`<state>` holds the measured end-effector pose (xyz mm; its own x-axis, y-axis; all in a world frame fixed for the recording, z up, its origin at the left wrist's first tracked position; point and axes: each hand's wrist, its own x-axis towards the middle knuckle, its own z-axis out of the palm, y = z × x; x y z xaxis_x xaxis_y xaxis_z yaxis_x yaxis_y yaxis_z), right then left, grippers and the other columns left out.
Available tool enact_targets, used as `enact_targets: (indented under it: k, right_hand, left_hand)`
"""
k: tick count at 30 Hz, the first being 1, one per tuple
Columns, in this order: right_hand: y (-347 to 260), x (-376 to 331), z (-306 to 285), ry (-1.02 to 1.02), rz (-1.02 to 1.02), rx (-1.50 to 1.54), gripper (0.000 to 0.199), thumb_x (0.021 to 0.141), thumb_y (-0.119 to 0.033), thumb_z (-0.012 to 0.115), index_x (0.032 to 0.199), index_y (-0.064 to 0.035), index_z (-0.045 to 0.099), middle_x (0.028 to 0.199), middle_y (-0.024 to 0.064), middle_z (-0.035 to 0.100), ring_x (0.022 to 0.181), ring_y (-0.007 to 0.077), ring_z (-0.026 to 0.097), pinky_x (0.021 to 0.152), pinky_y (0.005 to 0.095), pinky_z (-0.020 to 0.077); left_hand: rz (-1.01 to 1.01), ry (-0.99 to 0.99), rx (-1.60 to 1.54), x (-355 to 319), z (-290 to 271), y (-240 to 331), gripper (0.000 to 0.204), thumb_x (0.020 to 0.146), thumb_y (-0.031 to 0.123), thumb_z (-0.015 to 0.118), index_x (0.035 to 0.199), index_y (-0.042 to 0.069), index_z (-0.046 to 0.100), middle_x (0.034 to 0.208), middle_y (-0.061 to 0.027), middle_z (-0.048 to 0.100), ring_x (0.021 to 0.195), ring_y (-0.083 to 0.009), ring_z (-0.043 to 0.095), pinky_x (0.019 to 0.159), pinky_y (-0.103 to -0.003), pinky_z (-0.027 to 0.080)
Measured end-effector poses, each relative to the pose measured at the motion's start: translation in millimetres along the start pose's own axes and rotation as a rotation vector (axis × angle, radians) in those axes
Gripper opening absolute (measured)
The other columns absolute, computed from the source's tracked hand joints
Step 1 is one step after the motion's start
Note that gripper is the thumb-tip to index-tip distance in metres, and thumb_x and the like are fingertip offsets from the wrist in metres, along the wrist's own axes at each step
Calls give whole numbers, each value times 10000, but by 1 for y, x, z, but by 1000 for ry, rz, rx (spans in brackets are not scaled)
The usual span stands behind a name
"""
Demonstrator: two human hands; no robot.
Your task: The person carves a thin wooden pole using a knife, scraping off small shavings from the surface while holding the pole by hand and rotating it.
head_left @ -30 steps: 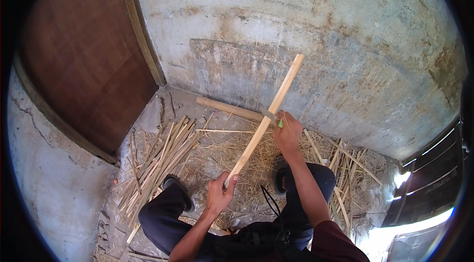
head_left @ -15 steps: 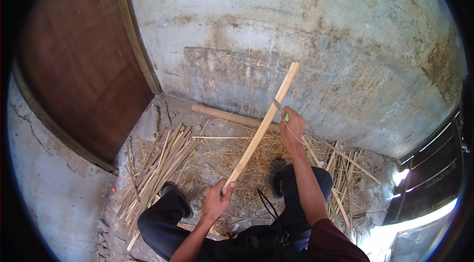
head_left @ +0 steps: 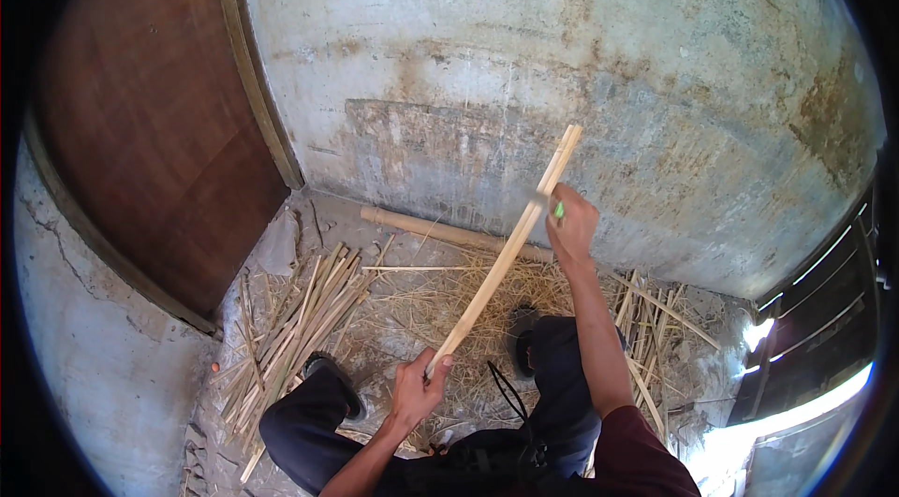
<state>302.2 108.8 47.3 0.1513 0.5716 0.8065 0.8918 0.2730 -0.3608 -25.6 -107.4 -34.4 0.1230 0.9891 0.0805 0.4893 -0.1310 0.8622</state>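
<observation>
Head view: the left hand (head_left: 419, 391) is closed round the near end of a long bamboo strip (head_left: 506, 254), which slants up and away toward the concrete wall (head_left: 581, 48). The right hand (head_left: 569, 224) grips a green-handled blade (head_left: 552, 210) against the strip's far part — the shaving seems only partly done. A pile of split strips (head_left: 300, 328) lies left, shavings (head_left: 468, 300) underfoot, more strips (head_left: 646, 328) right.

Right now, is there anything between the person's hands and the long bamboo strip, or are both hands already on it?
Nothing visible stands between them. The left hand grips the lower end of the bamboo strip, and the right hand is against it higher up, holding a tool with a green handle. The strip slants up clear of the straw on the floor.
</observation>
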Motion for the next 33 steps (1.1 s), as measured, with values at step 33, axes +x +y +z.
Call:
enact_targets:
  k: [33]
  right_hand:
    - [74,-56,72,-1033,4,171,381,1012,-335,684,1277,-63,708,1046,184,780,948,290,749,824,447,567]
  left_hand:
    - [35,343,-277,51,-34,-22,321,1108,297,699,935,35,634,598,-25,530,532,-98,484,518,-335,402]
